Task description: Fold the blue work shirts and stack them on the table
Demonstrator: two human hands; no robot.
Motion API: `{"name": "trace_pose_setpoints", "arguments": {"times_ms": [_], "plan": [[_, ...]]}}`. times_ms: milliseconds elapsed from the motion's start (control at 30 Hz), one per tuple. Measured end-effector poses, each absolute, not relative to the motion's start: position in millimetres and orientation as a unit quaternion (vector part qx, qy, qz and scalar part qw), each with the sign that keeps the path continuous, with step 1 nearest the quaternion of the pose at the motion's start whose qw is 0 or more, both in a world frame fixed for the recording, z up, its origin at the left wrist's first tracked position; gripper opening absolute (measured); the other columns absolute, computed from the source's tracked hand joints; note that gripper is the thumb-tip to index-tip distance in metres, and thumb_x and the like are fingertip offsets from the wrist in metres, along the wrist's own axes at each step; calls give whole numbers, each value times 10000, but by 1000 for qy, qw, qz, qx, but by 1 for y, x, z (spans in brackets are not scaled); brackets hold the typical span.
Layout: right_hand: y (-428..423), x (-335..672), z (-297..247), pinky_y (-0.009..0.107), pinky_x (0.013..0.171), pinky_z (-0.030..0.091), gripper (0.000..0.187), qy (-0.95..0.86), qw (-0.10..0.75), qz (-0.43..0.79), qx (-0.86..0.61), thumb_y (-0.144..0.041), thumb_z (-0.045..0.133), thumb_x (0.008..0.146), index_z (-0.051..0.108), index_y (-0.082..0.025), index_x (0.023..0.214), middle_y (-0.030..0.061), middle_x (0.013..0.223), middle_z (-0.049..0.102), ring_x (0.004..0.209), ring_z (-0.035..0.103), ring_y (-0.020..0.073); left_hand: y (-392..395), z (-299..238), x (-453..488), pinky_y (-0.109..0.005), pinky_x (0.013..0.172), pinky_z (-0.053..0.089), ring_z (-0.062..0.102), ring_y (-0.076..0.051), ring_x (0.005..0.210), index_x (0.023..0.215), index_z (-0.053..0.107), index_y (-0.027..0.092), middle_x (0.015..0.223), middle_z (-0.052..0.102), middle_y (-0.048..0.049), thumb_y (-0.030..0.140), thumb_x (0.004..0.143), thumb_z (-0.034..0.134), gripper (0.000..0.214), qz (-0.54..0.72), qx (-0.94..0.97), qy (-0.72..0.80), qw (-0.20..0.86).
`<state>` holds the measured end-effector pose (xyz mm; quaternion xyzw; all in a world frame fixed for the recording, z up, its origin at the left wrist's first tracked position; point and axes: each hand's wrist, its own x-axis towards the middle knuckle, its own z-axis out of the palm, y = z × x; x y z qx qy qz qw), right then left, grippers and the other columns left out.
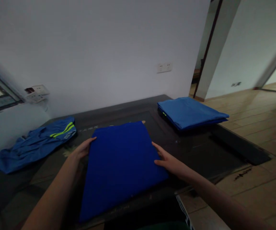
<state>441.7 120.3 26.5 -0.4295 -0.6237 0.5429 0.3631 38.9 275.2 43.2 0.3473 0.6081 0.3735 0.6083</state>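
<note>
A folded royal-blue garment (123, 163) makes a flat, roughly rectangular panel on the dark table in front of me. At its left edge, toward the upper corner, is my left hand (83, 148), with fingertips on the cloth. My right hand (168, 161) holds the opposite edge, thumb and index finger spread along it; its other fingers are mostly hidden. Farther right lies a stack of folded garments (192, 111), lighter blue on top and darker blue underneath. On the left, a crumpled blue garment (36, 142) shows yellow-green stripes and pale lettering.
The dark table (186, 153) stands against a white wall (99, 57). A black flat strip (241, 145) lies along its right side. Wall sockets (164, 67) are above the back edge, with more sockets (37, 92) at the left corner. Wooden flooring (260, 121) extends to the right.
</note>
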Motion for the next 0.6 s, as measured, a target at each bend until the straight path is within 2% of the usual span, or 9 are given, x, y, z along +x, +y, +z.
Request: {"name": "trace_pose_setpoints", "arguments": {"times_ms": [100, 233, 367, 500, 600], "plan": [[124, 443, 30, 397, 1017, 456, 861, -639, 361, 521, -436, -102, 489, 809, 85, -305, 1543, 60, 1537, 348, 1297, 488, 203, 265, 46, 41, -325, 654, 591, 704, -197, 674, 1106, 616, 235, 866, 744, -24, 188, 755, 679, 360, 380, 360, 591, 614], [140, 459, 43, 406, 1040, 441, 798, -670, 347, 450, -479, -53, 452, 750, 307, -284, 1500, 29, 1503, 406, 1317, 467, 211, 265, 52, 54, -319, 721, 600, 721, -217, 826, 1148, 591, 260, 1026, 730, -37, 132, 687, 725, 496, 374, 372, 584, 617], [177, 491, 63, 422, 1070, 415, 777, -697, 349, 395, -486, -38, 440, 686, 439, -236, 1438, 28, 1469, 455, 1320, 461, 221, 285, 62, 87, -314, 711, 604, 719, -222, 828, 1132, 595, 246, 1027, 723, -40, 60, 655, 690, 520, 413, 385, 564, 603], [220, 540, 94, 430, 992, 491, 746, -698, 347, 374, -503, -32, 436, 675, 512, -252, 1383, 6, 1384, 553, 1196, 574, 241, 317, 84, 143, -325, 713, 602, 703, -217, 811, 1154, 596, 228, 1003, 717, -52, 41, 673, 631, 517, 435, 424, 507, 612], [243, 589, 122, 436, 947, 523, 699, -669, 361, 368, -535, -26, 455, 698, 549, -271, 1347, -8, 1320, 608, 1118, 620, 245, 345, 110, 195, -355, 806, 586, 679, -221, 886, 1180, 587, 232, 1028, 702, -53, 35, 700, 598, 519, 442, 461, 468, 611]]}}
